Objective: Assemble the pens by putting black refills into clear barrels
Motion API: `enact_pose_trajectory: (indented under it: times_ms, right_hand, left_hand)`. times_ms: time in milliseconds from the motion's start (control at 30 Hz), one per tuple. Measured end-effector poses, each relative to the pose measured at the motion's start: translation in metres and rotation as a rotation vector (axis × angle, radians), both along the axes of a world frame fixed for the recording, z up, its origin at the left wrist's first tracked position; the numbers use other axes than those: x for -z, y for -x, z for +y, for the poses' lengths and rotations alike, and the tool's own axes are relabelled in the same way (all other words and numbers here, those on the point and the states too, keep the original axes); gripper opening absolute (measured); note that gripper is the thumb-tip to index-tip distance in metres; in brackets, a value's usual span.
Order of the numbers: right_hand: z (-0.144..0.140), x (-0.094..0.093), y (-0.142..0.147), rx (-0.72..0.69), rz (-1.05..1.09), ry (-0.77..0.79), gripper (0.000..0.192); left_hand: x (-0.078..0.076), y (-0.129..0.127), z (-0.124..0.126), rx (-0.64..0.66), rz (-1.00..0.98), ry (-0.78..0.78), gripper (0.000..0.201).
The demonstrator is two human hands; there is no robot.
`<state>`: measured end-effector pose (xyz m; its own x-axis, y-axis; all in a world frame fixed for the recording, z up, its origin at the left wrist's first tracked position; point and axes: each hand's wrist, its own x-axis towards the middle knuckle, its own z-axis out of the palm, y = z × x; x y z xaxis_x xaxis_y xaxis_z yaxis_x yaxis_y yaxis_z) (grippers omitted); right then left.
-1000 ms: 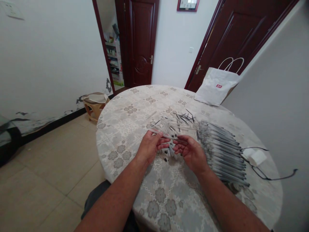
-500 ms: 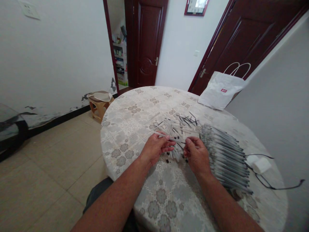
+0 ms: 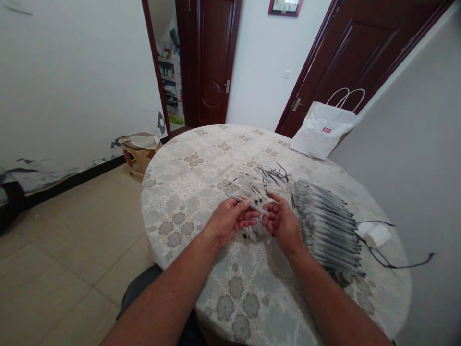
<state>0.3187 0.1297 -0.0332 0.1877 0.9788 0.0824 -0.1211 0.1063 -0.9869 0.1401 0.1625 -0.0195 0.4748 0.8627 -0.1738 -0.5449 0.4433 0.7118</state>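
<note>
Writing: small red label on white paper bag (image 3: pixel 321 132) at far counter edge; characters too small to read. Framed item high on far wall; content unreadable.

Edges and room: round counter (image 3: pixel 201 192) under floral lace cloth; near rim just below both forearms, left rim open to tiled floor. Left half of counter bare; right half taken by row of assembled pens (image 3: pixel 331 223), laid side by side, reaching close to right rim. White charger with black cable (image 3: pixel 376 236) just beyond row, near right rim. Loose pile of pen parts (image 3: pixel 257 185) at centre, just ahead of both hands. Low stool (image 3: pixel 139 151) on floor, well apart from counter.

Hand pose: left hand (image 3: pixel 230 218) palm inward, fingers curled, closed on pale pen barrel (image 3: pixel 248 203); barrel slanted, far end up-left, near end toward right hand. Right hand (image 3: pixel 283 223) fingers curled, thumb and fingertips pinched at barrel's near end; any small part inside pinch not discernible. Both hands just above counter, nearly touching, forearms converging from near rim.
</note>
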Motion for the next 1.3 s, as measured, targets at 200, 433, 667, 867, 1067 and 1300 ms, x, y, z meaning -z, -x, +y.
enact_pose_trajectory:
  times_ms: [200,433,667,867,1067,1300]
  right_hand:
    - [0.007,-0.009,-0.045,0.344,-0.536,-0.056,0.032]
    - [0.006,-0.001,-0.055,0.150,-1.218,-0.099,0.021]
    - [-0.001,-0.005,-0.048,-0.060,-1.435,-0.031,0.018]
    - [-0.005,-0.008,-0.038,-0.124,-1.524,0.052,0.018]
    - [-0.001,-0.007,-0.040,-0.062,-1.549,0.095,0.023]
    - [-0.011,-0.028,-0.061,-0.187,-1.531,0.133,0.016]
  left_hand:
    - [-0.006,0.010,0.012,-0.264,-0.069,0.078,0.016]
    - [-0.004,0.009,0.014,-0.327,-0.048,0.100,0.016]
    - [-0.003,0.008,0.014,-0.346,-0.076,0.047,0.019]
    - [-0.006,0.007,0.011,-0.332,-0.058,0.021,0.019]
    - [-0.006,0.007,0.011,-0.315,-0.041,0.027,0.015]
    - [-0.009,0.008,0.011,-0.279,-0.032,0.037,0.015]
